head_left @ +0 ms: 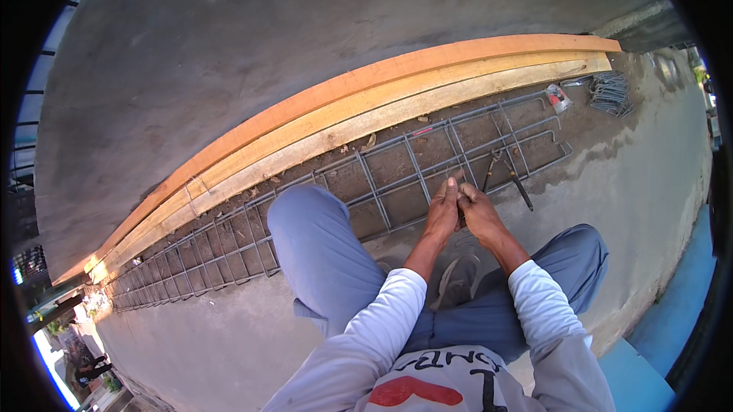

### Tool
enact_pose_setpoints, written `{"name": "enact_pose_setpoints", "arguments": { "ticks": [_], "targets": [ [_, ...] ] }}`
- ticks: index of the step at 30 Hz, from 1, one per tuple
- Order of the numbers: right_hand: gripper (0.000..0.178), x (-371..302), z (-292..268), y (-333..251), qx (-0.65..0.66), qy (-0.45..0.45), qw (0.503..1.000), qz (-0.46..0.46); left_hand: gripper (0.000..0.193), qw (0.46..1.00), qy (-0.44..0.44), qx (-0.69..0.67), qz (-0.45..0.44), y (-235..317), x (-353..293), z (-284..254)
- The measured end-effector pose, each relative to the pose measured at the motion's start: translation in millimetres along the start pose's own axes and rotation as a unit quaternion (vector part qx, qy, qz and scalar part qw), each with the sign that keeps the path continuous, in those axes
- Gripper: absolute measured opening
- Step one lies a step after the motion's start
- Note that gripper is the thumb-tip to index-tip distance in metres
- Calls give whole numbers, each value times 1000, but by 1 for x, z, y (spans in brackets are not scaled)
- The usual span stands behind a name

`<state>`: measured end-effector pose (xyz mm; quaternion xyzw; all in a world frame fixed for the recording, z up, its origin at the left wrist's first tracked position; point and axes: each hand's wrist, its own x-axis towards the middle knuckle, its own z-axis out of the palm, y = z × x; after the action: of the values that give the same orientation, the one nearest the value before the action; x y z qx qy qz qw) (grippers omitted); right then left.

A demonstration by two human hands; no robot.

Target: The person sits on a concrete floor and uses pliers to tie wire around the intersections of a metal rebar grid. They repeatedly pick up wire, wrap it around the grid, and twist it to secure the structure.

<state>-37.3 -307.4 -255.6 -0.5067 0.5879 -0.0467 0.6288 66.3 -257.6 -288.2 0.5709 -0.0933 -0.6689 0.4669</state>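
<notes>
Near the cage (373, 190), likely stiff, heavy and best gripped mid-length, our left hand (443, 213) and right hand (481, 215) press fingers together, on what, if anything, we cannot tell.

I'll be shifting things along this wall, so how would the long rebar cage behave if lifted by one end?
The rebar cage is probably heavy overall, being long and apparently all metal. It may flex or sag, since it looks slender for its length. It seems unlikely to roll, given its squared-off, ladder-like build.
</notes>
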Motion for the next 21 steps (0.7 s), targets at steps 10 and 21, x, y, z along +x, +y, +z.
{"name": "enact_pose_setpoints", "arguments": {
  "ticks": [10, 21],
  "targets": [
    [18, 22, 23, 55, -393, 32, 918, -43, 45, 956, 72, 137, 247, 142, -72, -42],
    [27, 13, 23, 70, -458, -33, 887, -49, 41, 940, 194, 133, 245, 169, -78, -110]
  ]
}}
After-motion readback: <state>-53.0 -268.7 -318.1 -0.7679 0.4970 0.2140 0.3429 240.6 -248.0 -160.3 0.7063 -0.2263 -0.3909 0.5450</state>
